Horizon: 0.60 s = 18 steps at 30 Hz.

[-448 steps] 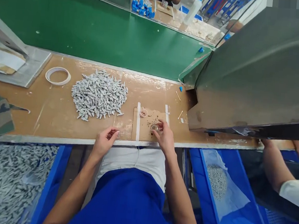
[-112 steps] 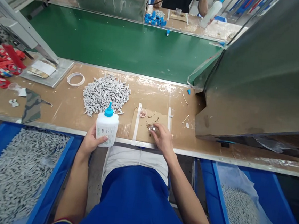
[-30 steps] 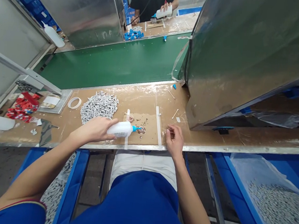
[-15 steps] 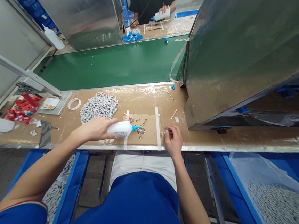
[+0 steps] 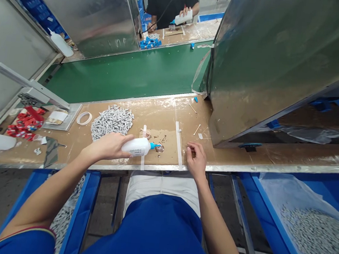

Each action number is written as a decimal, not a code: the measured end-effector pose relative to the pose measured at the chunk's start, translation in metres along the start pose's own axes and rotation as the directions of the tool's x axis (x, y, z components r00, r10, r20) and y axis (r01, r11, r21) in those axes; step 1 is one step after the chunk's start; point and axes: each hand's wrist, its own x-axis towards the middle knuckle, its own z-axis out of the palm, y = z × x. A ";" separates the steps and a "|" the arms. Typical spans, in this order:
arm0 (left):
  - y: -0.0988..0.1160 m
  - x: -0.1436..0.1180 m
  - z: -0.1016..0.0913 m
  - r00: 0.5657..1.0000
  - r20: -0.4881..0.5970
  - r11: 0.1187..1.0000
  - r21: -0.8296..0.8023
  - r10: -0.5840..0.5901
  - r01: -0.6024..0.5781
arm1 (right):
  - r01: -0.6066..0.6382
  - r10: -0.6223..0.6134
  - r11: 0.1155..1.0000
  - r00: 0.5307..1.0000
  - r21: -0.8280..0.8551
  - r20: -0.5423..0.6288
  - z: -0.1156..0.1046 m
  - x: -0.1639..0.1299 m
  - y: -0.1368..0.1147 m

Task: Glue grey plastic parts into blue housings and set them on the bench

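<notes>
My left hand (image 5: 113, 145) is wrapped round a white squeeze bottle (image 5: 136, 146) with a blue nozzle. The bottle lies tilted on its side, its tip pointing right at a small clear puddle or shallow clear dish (image 5: 159, 148); I cannot tell which. Dark spots mark the cardboard around it. To the right, my right hand (image 5: 195, 159) rests at the table's front edge, fingers loosely curled, thumb apart, nothing visible in it. A strip of white tape (image 5: 179, 145) runs between that hand and the puddle. Behind my left hand lies a heap of small grey-white parts (image 5: 112, 120).
A green conveyor belt (image 5: 117, 73) runs beyond the table, carrying a small blue piece (image 5: 192, 46). Across it, a co-worker's hand (image 5: 185, 15) holds a similar bottle. A metal housing (image 5: 270, 64) stands right. Tape roll (image 5: 84, 118), red parts (image 5: 27, 122) and cotton swab (image 5: 197, 129) lie about.
The small blue piece on the green belt has shifted slightly to the right. My hands and the bottle stay practically where they were.
</notes>
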 end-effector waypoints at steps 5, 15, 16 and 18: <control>-0.001 -0.001 0.000 1.000 0.021 0.999 0.035 -0.005 0.004 | -0.001 0.001 1.000 1.000 -0.006 0.001 0.000 0.000 0.001; -0.004 0.000 0.002 0.999 0.023 1.000 -0.005 -0.030 0.030 | -0.002 0.002 1.000 1.000 -0.010 0.013 0.000 0.000 0.001; -0.004 0.000 0.002 0.999 0.026 1.000 0.003 -0.025 0.025 | -0.001 0.002 1.000 1.000 -0.011 0.013 0.000 0.000 0.001; -0.005 0.001 0.004 1.000 0.027 1.000 0.017 -0.014 0.013 | -0.001 0.001 1.000 1.000 -0.013 0.014 0.000 0.000 0.000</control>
